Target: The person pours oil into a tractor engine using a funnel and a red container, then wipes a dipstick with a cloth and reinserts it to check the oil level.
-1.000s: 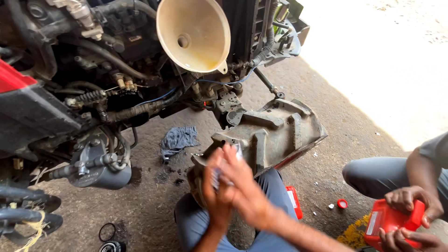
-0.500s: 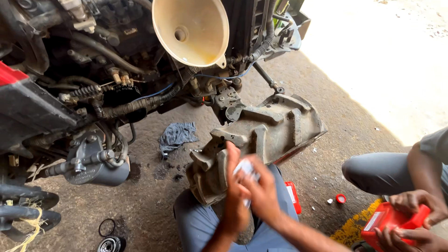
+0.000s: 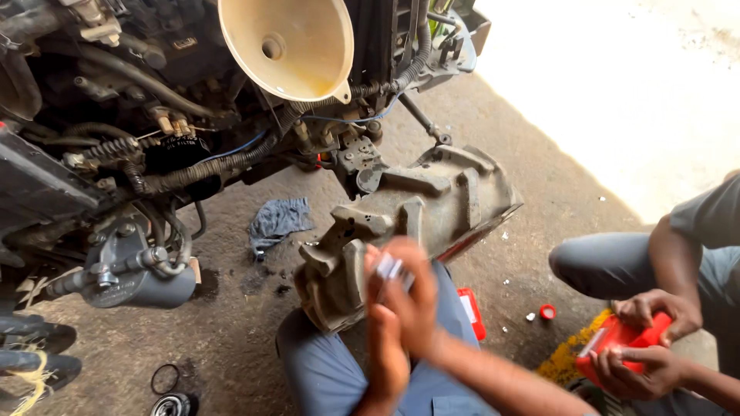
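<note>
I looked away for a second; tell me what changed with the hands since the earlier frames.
Both hands, left hand and right hand, kept working a small pale object together, dropping slightly toward the lap. The funnel, grey cover and blue rag stayed put.

Both hands, left hand [image 3: 385, 347] and right hand [image 3: 412, 296], are pressed together around a small white piece [image 3: 389, 267], blurry, right over the grey plastic cover [image 3: 432, 200], cream funnel [image 3: 289, 46] above.
</note>
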